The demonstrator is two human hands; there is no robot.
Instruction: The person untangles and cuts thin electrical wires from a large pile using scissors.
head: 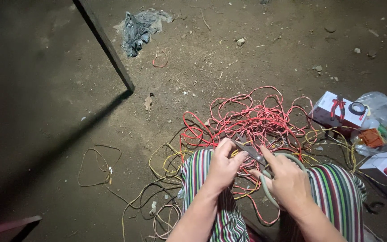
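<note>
Scissors (pixel 251 152) with grey-green handles between both hands, above striped lap, blades pointing up-left at yellow wire (pixel 234 153). Right hand (pixel 287 181) gripping handle loops, clenched. Left hand (pixel 222 166) pinching wire at blade tips. Beyond: tangle of red wire (pixel 251 117) on dirt floor (pixel 45 89). Far right: white box (pixel 325 110) carrying red pliers (pixel 337 106), tape roll (pixel 357 108), beside clear plastic bag (pixel 386 112).

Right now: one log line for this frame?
left hand: pinching wire | right hand: gripping scissors, blades at wire | red wire tangle on dirt floor | pliers on box
</note>
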